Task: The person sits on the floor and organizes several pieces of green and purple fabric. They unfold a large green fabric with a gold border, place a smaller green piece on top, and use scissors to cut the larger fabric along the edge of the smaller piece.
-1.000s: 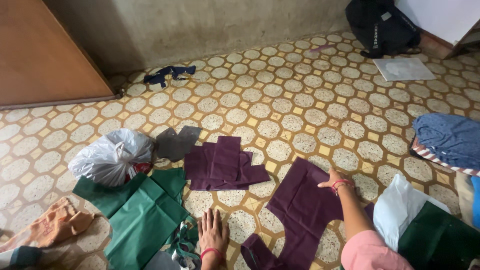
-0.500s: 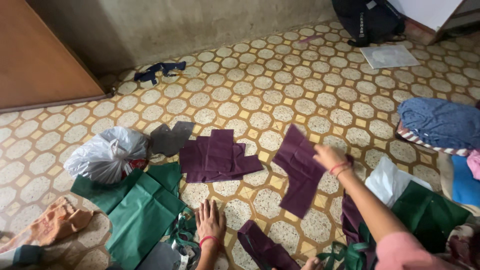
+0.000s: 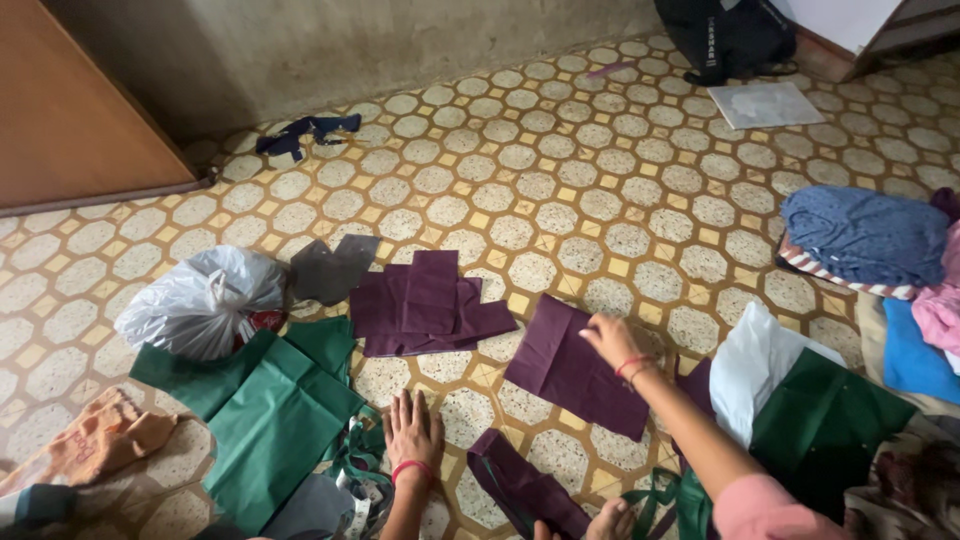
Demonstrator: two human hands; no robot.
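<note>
While the person kneels over the tiled floor [image 3: 560, 190], the view reads from left to right as follows. At far left lies an orange cloth [image 3: 95, 440]; beside it a knotted white plastic bag [image 3: 205, 300] sits shut, its contents hidden apart from a patch of red at its lower edge. Green fabric pieces [image 3: 270, 400] spread below the bag, grey pieces [image 3: 330, 268] lie just above them, and a loose stack of maroon pieces [image 3: 430, 305] rests near the centre. The left hand [image 3: 412, 432] lies flat on the tiles, fingers together and extended, holding nothing. The right hand [image 3: 610, 340] presses a folded maroon fabric piece [image 3: 570, 370] onto the floor, just right of the stack and apart from it; the fingers lie flat on the cloth, though whether they also pinch its edge cannot be told. A judged risk is that the light fabric unfolds or slides on the smooth tiles when pressure lifts, or that it is confused with the darker maroon bundle [image 3: 525, 490] nearby. At right lie a white sheet [image 3: 760, 365], dark green cloth [image 3: 830, 420] and folded blue garments [image 3: 865, 235]; a black backpack [image 3: 725, 35] stands closed at top.
</note>
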